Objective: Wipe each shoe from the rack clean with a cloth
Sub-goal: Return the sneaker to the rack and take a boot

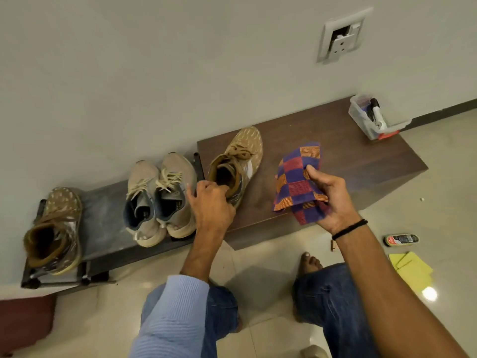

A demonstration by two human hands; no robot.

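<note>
A brown patterned shoe [242, 156] stands on the brown wooden bench [348, 156], toe toward the wall. My left hand [210, 202] grips its heel collar, fingers curled over the rim. To the right, my right hand [326, 200] holds a folded checked cloth [296, 182] of purple, red and orange above the bench top. On the low dark shoe rack [105, 223] to the left sit a pair of beige sneakers [160, 197] and, at the far left, the matching brown patterned shoe [55, 228].
A clear plastic box [371, 117] with bottles stands at the bench's far right end. On the tiled floor lie a shoe polish tin [401, 239], yellow cloths [411, 270] and a small brown object [333, 245]. My knees and a bare foot [309, 264] are below. A wall socket [343, 37] is above.
</note>
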